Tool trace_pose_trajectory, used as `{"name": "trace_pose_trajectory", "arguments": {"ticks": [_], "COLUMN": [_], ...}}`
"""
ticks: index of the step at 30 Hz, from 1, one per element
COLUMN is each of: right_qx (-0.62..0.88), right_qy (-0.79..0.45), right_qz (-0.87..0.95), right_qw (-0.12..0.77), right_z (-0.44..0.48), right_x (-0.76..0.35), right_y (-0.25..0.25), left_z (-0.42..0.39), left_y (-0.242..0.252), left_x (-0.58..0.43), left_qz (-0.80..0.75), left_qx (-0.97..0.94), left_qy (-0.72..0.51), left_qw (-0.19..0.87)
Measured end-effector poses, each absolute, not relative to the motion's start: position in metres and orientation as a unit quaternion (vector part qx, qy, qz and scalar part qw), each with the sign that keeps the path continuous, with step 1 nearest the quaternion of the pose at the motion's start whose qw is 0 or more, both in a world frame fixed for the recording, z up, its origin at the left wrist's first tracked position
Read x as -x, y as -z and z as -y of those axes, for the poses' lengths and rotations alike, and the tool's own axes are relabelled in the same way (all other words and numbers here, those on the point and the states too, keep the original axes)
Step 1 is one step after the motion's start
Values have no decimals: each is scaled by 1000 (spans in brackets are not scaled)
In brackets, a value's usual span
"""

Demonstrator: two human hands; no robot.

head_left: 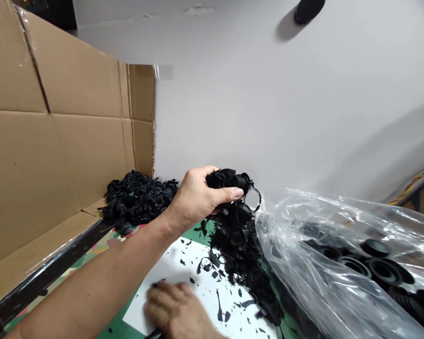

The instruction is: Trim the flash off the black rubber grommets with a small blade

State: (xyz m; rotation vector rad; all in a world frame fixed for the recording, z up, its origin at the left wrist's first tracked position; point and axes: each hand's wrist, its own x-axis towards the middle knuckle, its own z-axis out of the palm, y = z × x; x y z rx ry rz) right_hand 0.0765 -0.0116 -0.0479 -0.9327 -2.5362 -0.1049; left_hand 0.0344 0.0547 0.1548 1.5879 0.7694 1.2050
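My left hand [201, 195] reaches across the middle and holds a clump of black rubber parts [238, 181], with a thin ring dangling from it. Below it lies a heap of black scraps [254, 273] along the right side of a white sheet [198, 273], which is dotted with small black bits. My right hand [178, 308], blurred by motion, is low over the sheet's near left part. A dark object shows partly under it, too hidden to make out.
A pile of black rubber parts [139, 197] sits at the back left against a cardboard wall [85, 84]. At the right lies a clear plastic bag [304, 278] with black round parts inside. A white wall [233, 94] rises behind.
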Motion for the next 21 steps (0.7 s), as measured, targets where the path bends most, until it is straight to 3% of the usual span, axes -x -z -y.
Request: {"name": "trace_pose_trajectory", "arguments": {"ticks": [4,9,14,21], "right_qx": [532,654,744,770], "right_qy": [46,33,-20,-139], "right_qz": [831,747,644,561], "right_qw": [153,116,177,271], "right_z": [-11,-22,-21,-16], "right_x": [-163,-214,-209,-213], "right_y": [32,7,-4,-1], "left_z": [-46,-36,-38,-59], "left_y": [-150,-143,-95,-3], "left_x": [-21,-9,2,17], "left_qz": [-325,-324,-435,-546], "left_qx": [-635,-596,-437,-460], "left_qy": [-478,-464,-394,-310], "left_qw": [513,570,682,628]}}
